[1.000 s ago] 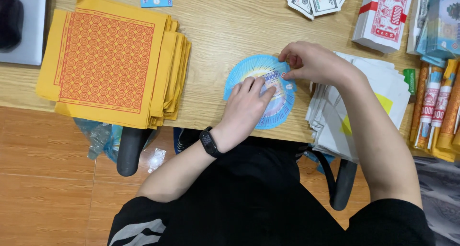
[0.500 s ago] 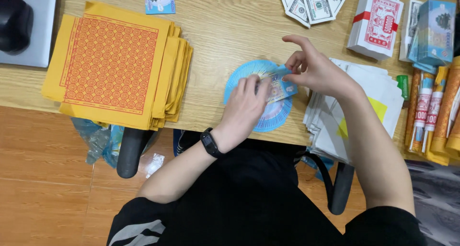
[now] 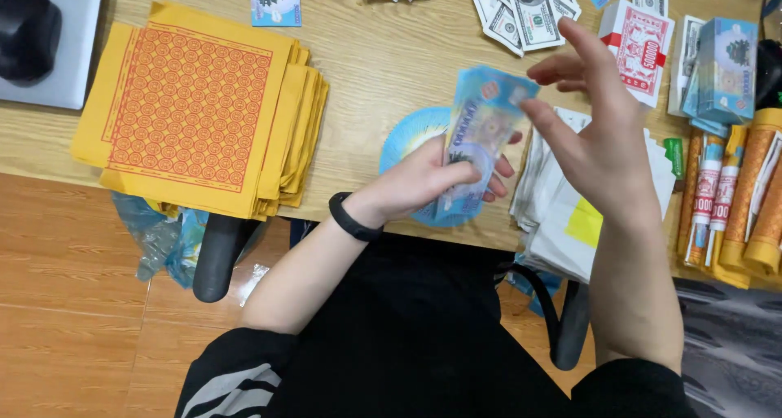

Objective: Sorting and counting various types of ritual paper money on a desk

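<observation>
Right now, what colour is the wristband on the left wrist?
Black wristband, clearest in the head view.

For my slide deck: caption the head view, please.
Left hand holds blue paper notes above a wooden desk; right hand open beside.

2 hands (image 3: 423,182) show above the worktop (image 3: 383,59). 1 stack of yellow papers with an orange pattern (image 3: 195,108) lies at the left. 1 blue round fan of notes (image 3: 407,133) lies near the middle. 1 red-and-white packet (image 3: 643,47) and 1 blue bundle (image 3: 725,68) sit far right. 1 black wristband (image 3: 350,218) shows. The green notes (image 3: 529,6) overlap too much to count.
</observation>
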